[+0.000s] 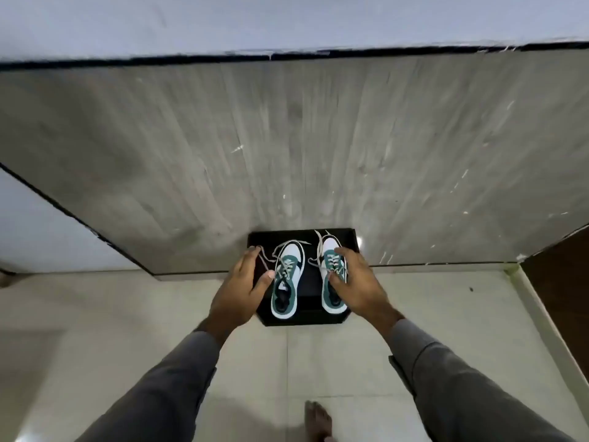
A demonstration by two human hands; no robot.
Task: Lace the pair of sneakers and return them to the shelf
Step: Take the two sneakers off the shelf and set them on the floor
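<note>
Two green-and-white sneakers stand side by side, toes pointing away from me, on a black shelf board (pixel 310 314) low against a grey wood-grain panel. The left sneaker (pixel 287 282) has pale laces threaded through it, with loose ends trailing to the left. My left hand (pixel 242 291) sits beside it with fingers apart, the thumb touching the shoe's side and the fingertips near the loose lace. My right hand (pixel 357 282) wraps the right sneaker (pixel 330 266), thumb on its laces and fingers over its outer side. That shoe's lace ends stick out past the toe.
The grey wood-grain panel (pixel 287 138) rises behind the shelf board, with a white wall above and to the left. A pale tiled floor (pixel 127 330) lies below, a dark brown surface (pixel 561 282) is at the right, and a bare foot (pixel 318 419) stands at the bottom.
</note>
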